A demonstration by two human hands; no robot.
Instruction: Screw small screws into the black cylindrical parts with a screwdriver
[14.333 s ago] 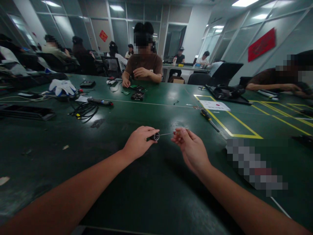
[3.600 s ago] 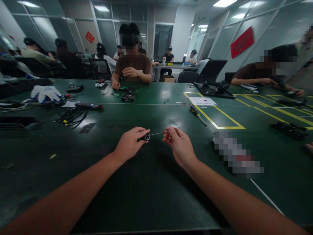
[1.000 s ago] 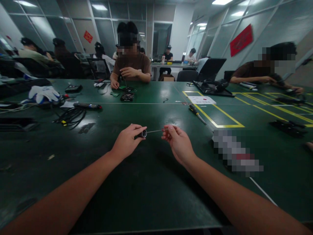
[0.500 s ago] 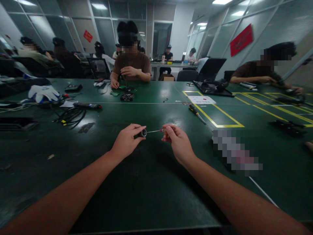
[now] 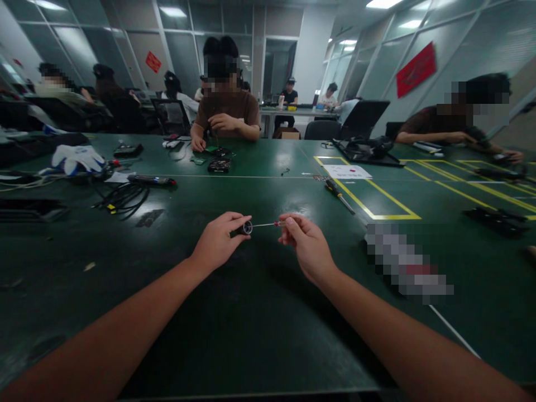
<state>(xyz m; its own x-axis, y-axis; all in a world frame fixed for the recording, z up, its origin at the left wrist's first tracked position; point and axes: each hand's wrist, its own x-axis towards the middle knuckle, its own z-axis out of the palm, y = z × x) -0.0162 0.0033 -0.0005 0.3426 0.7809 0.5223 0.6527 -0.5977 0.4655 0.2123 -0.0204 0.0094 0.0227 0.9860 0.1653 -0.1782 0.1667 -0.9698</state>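
Note:
Above the near middle of the table, my left hand (image 5: 221,239) pinches a small dark round part (image 5: 247,228) with a pale ring at its open end, which faces right. Its far side is hidden by my fingers. My right hand (image 5: 305,240) is closed on the handle of a thin screwdriver (image 5: 264,225) with a red collar. The slim metal shaft points left, and its tip is at the mouth of the round part; whether it touches inside I cannot tell.
A larger black and yellow screwdriver (image 5: 339,195) lies beyond my right hand, near a yellow tape outline (image 5: 391,216). White gloves (image 5: 77,160) and coiled black cables (image 5: 123,200) lie at the left. Opposite, a person (image 5: 226,114) handles small electronic parts.
The whole view has shifted very slightly. Both hands keep their grip, and the screwdriver's shaft still meets the round part; otherwise little differs.

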